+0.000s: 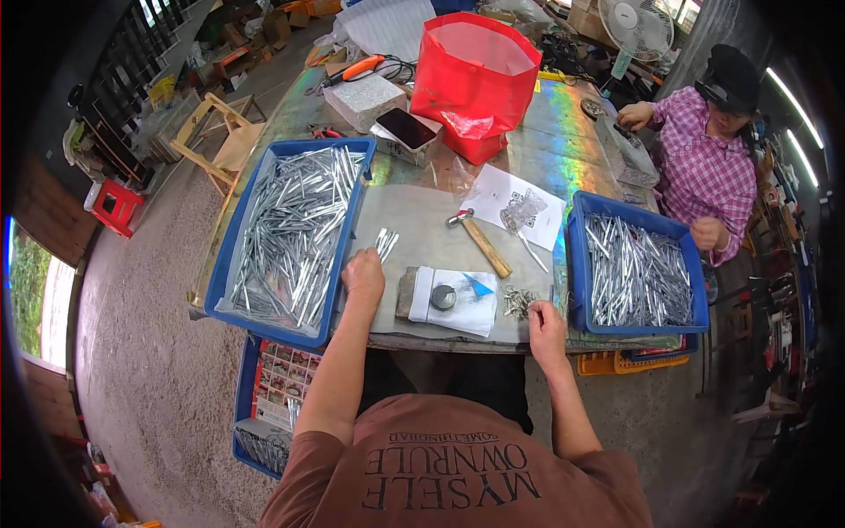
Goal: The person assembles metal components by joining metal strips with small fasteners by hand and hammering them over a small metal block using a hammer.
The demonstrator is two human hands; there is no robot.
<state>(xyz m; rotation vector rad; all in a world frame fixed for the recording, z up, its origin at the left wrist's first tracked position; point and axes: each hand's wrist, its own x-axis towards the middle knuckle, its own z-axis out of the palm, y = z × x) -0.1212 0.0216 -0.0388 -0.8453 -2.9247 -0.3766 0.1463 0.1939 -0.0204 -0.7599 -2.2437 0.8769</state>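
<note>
There's the left hand (363, 273), curled beside the bigger blue bin (267, 330), its fingertips right at a small fan of silvery metal strips (386, 243) over the table (409, 207); from my remote post I can't tell if it grips them. Across to the right hand (547, 327), fingers bunched close, just beside a heap of small metal pieces (518, 304), and any hold there escapes me. Between the hands, a dark round piece (443, 297) sits on white cloth (478, 314).

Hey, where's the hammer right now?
In the head view, the hammer lies on the table just right of centre, beside the white sheet of paper.
</note>
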